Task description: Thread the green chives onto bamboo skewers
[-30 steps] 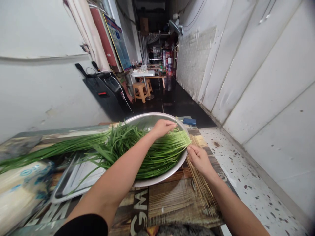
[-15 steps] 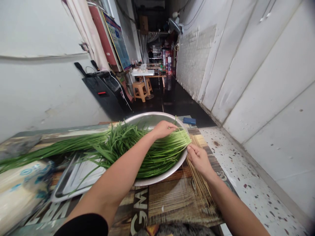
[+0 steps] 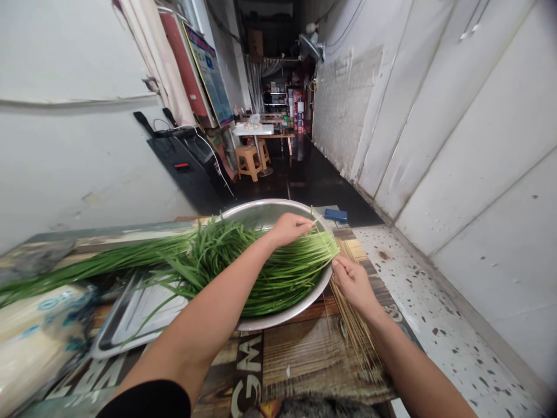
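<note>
Slender, glossy green stalks [image 3: 278,284], limp and flat-leaved at one end, pale at the other, fill a smooth, rounded metal basin [image 3: 256,215] on the wood-print counter [image 3: 300,360]. The left hand [image 3: 289,228] pinches a pale stalk end; the right hand's [image 3: 353,283] fingers curl narrow at the rim, their grip hidden. It partly covers thin wooden sticks [image 3: 348,310]; a crinkled plastic bag [image 3: 39,331] is cut off at left
</note>
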### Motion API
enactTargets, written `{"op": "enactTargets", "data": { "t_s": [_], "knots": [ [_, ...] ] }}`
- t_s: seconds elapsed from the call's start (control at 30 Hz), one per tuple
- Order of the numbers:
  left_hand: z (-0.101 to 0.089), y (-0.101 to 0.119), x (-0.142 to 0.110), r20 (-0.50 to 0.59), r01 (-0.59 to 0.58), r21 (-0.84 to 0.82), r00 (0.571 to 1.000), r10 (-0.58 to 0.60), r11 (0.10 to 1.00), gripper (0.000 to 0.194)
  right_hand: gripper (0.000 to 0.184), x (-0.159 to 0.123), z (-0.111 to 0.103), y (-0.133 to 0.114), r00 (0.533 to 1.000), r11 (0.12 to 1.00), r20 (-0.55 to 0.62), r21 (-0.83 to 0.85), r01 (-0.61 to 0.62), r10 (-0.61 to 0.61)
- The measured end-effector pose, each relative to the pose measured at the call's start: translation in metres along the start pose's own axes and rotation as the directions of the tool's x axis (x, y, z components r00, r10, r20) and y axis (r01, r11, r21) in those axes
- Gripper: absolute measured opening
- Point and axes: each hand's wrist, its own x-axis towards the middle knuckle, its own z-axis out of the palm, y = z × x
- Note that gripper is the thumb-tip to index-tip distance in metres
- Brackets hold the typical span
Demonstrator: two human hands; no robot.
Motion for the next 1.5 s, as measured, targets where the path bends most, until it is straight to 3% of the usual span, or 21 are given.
{"op": "enactTargets", "data": {
  "t_s": [0.13,1.0,1.5],
  "knots": [
    [0.0005,0.0005,-0.0006,0.0,0.021,-0.067,1.0,-0.021,0.998,0.034,0.034,0.0001,0.0001,0.0013,1.0,1.0,0.005,0.005,-0.004,0.004],
    [-0.0002,0.0038,-0.0012,-0.041,0.071,-0.002,0.997,-0.071,0.997,0.029,0.034,0.0001,0.0007,0.0006,1.0,1.0,-0.005,-0.002,0.005,-0.005],
    [-0.002,-0.0003,-0.0006,-0.018,0.03,-0.004,0.999,-0.03,1.0,0.029,0.033,-0.0002,0.001,0.002,1.0,1.0,0.002,0.023,-0.006,0.006]
  ]
}}
